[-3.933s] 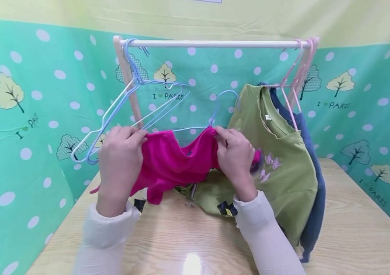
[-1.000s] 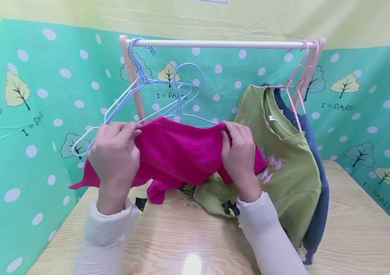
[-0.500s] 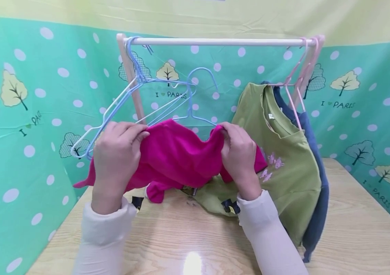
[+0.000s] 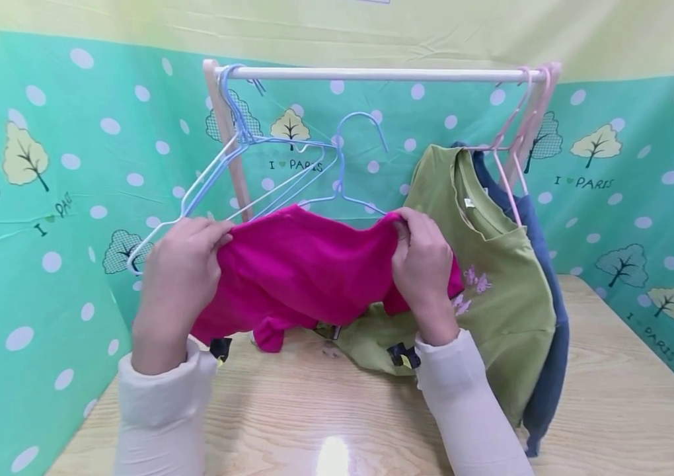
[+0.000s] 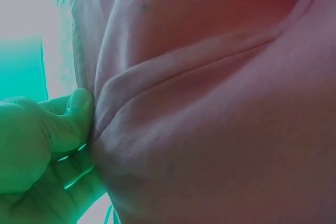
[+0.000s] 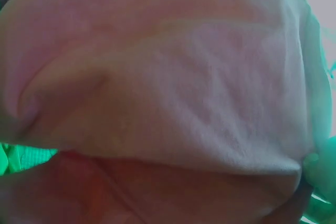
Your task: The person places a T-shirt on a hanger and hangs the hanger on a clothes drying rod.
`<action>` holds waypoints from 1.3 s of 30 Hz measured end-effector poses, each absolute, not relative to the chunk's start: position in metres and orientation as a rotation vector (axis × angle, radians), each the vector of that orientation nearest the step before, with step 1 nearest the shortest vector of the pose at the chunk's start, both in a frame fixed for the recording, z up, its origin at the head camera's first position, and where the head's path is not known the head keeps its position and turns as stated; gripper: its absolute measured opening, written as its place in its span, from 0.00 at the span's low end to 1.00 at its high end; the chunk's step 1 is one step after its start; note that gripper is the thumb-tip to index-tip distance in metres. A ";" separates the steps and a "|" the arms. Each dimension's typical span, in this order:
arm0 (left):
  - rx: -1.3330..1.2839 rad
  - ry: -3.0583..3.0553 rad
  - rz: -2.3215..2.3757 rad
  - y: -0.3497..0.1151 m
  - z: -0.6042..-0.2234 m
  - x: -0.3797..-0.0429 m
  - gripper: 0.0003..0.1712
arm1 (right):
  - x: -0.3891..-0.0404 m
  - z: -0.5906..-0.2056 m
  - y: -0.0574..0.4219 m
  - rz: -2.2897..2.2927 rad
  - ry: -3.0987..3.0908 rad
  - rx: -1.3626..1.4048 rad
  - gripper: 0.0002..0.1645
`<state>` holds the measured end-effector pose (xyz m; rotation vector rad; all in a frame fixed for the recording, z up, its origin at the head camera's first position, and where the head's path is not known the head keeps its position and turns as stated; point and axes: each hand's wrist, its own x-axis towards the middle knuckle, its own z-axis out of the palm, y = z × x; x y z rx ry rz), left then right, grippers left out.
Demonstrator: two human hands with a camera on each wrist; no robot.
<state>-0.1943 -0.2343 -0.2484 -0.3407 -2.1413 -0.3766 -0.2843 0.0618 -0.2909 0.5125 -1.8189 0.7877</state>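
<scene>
A magenta top [image 4: 307, 264] is stretched between my two hands in the head view, its upper edge nearly taut. My left hand [image 4: 179, 274] pinches its left edge; the left wrist view shows the thumb [image 5: 76, 111] pressed against the folded cloth. At the other side my right hand [image 4: 424, 264] pinches the top's upper right part, and its fingertips [image 6: 313, 169] peek in at the right of the right wrist view. A light blue hanger [image 4: 341, 165] rises from behind the cloth with its hook free of the rail; its lower part is hidden.
Behind stands a rack with a white rail [image 4: 373, 75]. Blue and white hangers [image 4: 242, 132] hang at its left end. A green shirt [image 4: 486, 284] and a dark blue garment [image 4: 542, 277] hang on pink hangers [image 4: 506, 165] at the right. A wooden table [image 4: 289, 416] lies below.
Earlier the blue hanger sat lower and farther right; it now stands higher. In the last half second my left hand moved left, my right hand slightly right, and the sagging upper edge tightened.
</scene>
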 end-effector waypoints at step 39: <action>-0.187 -1.932 -0.673 -0.250 -0.240 -0.177 0.07 | -0.284 -0.284 0.077 0.839 -1.905 0.442 0.12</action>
